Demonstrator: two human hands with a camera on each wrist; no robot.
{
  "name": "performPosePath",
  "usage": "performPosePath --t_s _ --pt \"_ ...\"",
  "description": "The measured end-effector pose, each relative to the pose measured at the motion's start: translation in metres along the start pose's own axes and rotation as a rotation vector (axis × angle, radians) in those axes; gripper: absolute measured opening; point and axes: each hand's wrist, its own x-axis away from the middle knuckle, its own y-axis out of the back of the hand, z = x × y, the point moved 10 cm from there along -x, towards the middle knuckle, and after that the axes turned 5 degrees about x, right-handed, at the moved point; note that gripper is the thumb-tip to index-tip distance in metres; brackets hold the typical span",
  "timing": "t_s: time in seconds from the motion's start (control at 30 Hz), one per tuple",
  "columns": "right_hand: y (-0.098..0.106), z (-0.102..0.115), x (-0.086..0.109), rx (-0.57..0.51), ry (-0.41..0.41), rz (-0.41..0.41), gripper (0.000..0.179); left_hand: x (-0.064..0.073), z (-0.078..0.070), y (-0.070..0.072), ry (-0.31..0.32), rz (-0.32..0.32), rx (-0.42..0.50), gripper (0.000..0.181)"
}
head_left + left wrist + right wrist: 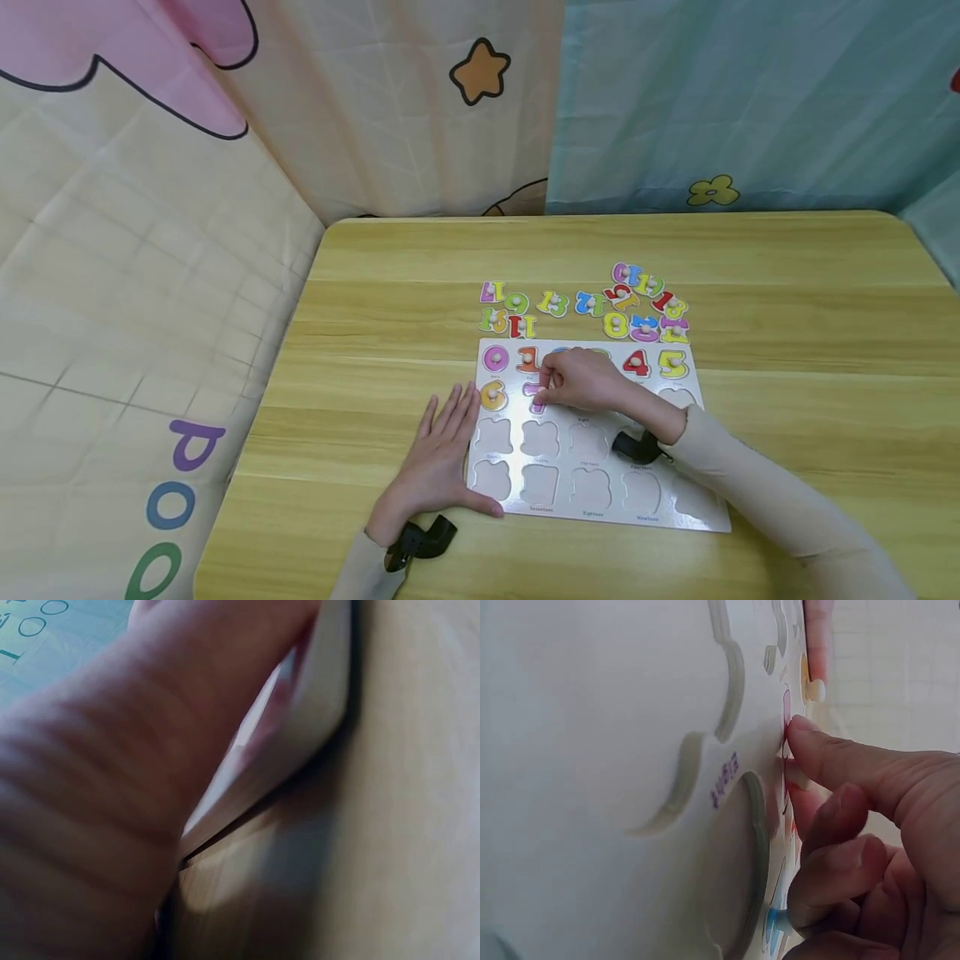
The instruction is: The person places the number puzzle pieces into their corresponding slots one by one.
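A white number puzzle board (518,457) lies on the table. My right hand (581,379) reaches over it and pinches the purple number 7 piece (531,389), which sits at its second-row slot. In the right wrist view my thumb (832,754) touches the purple piece (787,705) beside its knob. Spread flat, my left hand (442,462) rests along the board's left edge, thumb at the lower corner. The pink 0 (496,359), red-orange 1 (527,360), red 4 (636,363), yellow 5 (672,364) and orange 6 (492,395) are in their slots. My right hand partly covers the top-row middle.
Loose two-digit pieces, such as a 13 (553,303) and a 12 (589,303), lie behind the board with a yellow 8 (616,325) and a green 9 (516,302). The wooden table (360,333) meets curtains (420,125) at its back.
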Motion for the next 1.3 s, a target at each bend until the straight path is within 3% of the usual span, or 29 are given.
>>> performPosePath --t_s 0.2,0.43,0.6,0.8,1.3 --pt "0.017 -0.021 0.001 -0.078 -0.034 -0.040 0.025 -0.001 0.001 -0.001 0.003 0.007 0.006 0.147" --pt "0.058 -0.088 0.006 -0.111 -0.198 -0.184 0.025 0.001 0.000 -0.001 0.009 0.014 0.007 0.148" --pt "0.071 -0.125 0.010 -0.062 -0.309 -0.173 0.031 0.002 0.001 -0.002 0.011 0.018 -0.004 0.148" --pt "0.071 -0.133 0.012 -0.050 -0.325 -0.133 0.035 0.002 0.001 -0.002 0.010 0.010 0.007 0.148" --pt "0.071 -0.129 0.012 -0.032 -0.298 -0.163 0.030 0.001 0.002 -0.002 0.010 0.012 0.002 0.147"
